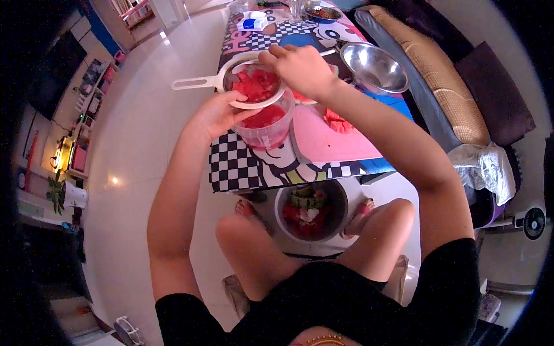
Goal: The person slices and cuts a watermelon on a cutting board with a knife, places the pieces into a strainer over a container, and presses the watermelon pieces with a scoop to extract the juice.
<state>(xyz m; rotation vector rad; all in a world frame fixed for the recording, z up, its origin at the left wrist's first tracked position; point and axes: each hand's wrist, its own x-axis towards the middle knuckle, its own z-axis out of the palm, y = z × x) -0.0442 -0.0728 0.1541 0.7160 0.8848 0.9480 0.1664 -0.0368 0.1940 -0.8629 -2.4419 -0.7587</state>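
Observation:
My left hand (216, 115) grips the near left rim of a white-rimmed strainer (257, 106), its thumb over the edge. Red watermelon chunks (254, 85) fill the strainer, and a pale piece, perhaps a spoon's end, shows among them. The strainer is above a clear plastic tub (268, 138) with red juice and pulp inside. At the strainer's far right rim, my right hand (303, 69) has its fingers curled closed; what they grip is hidden. Beside the tub, a pink cutting board (332, 147) bears cut watermelon pieces (339, 121). Another watermelon slice (303, 97) lies partly behind my right hand.
A steel bowl (375, 66) stands at the table's right edge. Farther back are a tissue pack (252, 21) and a bowl of food (323, 14). On the floor between my feet sits a bucket (283, 213) of watermelon rinds. A sofa (427, 75) runs along the right.

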